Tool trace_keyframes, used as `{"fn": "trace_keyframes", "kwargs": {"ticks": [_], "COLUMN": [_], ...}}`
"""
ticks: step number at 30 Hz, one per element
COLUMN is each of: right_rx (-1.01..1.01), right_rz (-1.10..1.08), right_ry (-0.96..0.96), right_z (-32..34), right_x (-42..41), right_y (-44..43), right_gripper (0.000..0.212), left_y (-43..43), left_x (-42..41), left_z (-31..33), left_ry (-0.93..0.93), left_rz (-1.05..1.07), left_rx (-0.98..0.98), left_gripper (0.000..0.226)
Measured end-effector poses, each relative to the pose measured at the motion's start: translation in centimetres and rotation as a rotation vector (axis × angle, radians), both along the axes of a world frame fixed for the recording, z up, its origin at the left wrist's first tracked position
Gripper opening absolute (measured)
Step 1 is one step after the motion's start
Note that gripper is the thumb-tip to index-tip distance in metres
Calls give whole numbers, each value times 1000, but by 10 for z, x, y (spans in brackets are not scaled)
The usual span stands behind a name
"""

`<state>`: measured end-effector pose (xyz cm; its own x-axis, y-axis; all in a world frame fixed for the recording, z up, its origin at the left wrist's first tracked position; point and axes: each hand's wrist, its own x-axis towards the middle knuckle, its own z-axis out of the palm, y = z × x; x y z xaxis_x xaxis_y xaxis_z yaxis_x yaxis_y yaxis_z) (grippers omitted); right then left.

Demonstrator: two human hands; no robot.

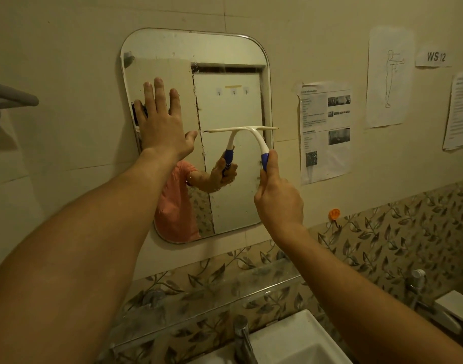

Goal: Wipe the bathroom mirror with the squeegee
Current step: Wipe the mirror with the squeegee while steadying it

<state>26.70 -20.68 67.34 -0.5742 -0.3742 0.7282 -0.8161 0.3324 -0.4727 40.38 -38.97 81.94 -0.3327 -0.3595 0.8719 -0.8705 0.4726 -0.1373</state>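
- I'm viewing a bathroom wall (pixel 67 61) carrying one mirror (pixel 225 48), four papers (pixel 324 132).
- My left grip (pixel 160 124) is pressing flat, fingers spread, on the mirror's left.
- My right grip (pixel 277 198) is holding one squeegee (pixel 258 140) against its right.

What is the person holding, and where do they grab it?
The right hand grips the squeegee by its blue handle. The left hand holds nothing; it lies flat against the mirror.
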Motion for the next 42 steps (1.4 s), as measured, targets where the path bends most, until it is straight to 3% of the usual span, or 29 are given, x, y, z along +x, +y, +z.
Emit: {"fn": "trace_keyframes", "kwargs": {"ticks": [8, 17, 42], "right_rx": [-19, -11, 46], "right_rz": [3, 11, 23], "right_ry": [3, 2, -50], "right_z": [-2, -9, -81], "right_x": [0, 0, 6], "right_y": [0, 1, 9], "right_gripper": [59, 59, 61], "left_y": [2, 3, 6], "left_x": [4, 4, 0], "left_z": [-25, -54, -56], "left_ry": [-94, -149, -134], "left_rz": [-36, -12, -1], "left_rx": [-88, -63, -27], "left_gripper": [86, 91, 90]}}
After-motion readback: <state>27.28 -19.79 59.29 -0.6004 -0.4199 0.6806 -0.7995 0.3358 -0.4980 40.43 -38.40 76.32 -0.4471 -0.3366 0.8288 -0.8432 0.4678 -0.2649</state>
